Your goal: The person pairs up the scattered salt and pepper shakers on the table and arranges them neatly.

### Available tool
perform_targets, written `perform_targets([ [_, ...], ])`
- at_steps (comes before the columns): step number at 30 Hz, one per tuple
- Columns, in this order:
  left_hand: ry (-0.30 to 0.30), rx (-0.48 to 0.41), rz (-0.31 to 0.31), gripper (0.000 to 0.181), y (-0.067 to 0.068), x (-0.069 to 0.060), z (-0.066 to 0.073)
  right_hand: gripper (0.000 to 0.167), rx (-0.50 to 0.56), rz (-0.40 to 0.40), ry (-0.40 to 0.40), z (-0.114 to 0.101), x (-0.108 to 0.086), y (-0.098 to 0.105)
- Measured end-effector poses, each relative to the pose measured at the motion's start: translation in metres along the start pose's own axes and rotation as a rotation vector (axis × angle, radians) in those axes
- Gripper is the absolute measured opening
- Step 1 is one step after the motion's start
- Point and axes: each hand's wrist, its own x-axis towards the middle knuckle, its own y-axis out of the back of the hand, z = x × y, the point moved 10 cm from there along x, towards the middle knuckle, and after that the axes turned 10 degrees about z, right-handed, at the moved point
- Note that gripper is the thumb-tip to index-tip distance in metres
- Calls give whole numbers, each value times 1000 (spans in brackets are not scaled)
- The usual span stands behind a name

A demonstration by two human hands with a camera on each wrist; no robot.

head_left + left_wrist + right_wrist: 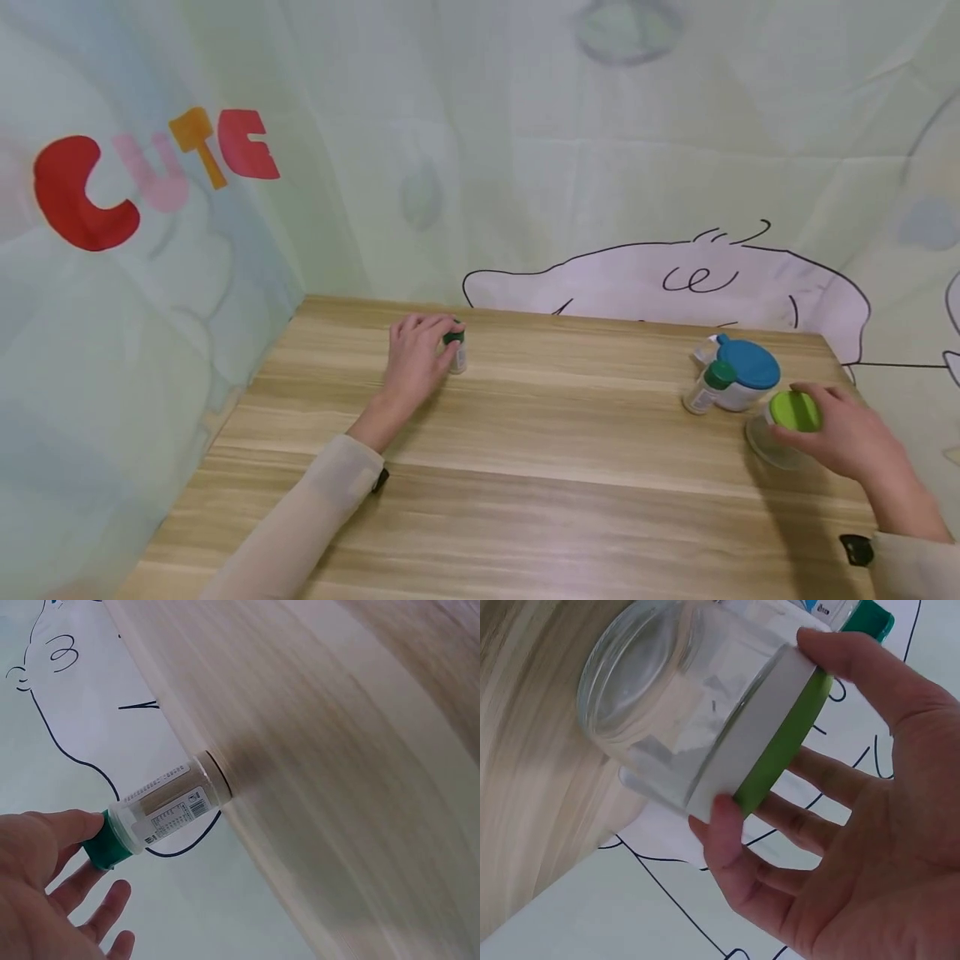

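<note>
At the far left of the table, my left hand [416, 357] pinches the green cap of a small spice bottle [460, 360]. The left wrist view shows thumb and finger on the cap [108, 844]; the clear, labelled bottle [176, 804] contains brown powder and its base meets the tabletop. On the right, my right hand [858, 433] grips a clear glass jar [772, 448] by its lime-green and white lid [797, 411]. In the right wrist view the fingers curl around the lid's rim, and the glass body [667, 697] looks empty.
Just behind the jar stand a second green-capped spice bottle [707, 392] and a white container with a blue lid [748, 365]. A small white object [705, 350] is partly hidden behind them. The wooden table [540, 467] ends at a printed curtain [525, 150].
</note>
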Motion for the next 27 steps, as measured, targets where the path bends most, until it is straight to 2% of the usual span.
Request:
perform_targets([
  [5, 4, -3, -2, 25, -1, -1, 0, 88, 6, -2, -5, 6, 0, -2],
  [10, 9, -4, -4, 25, -1, 0, 1, 87, 14, -14, 26, 2, 1, 0],
  [27, 19, 13, -9, 25, -1, -2, -1, 92, 46, -8, 12, -1, 1, 0],
])
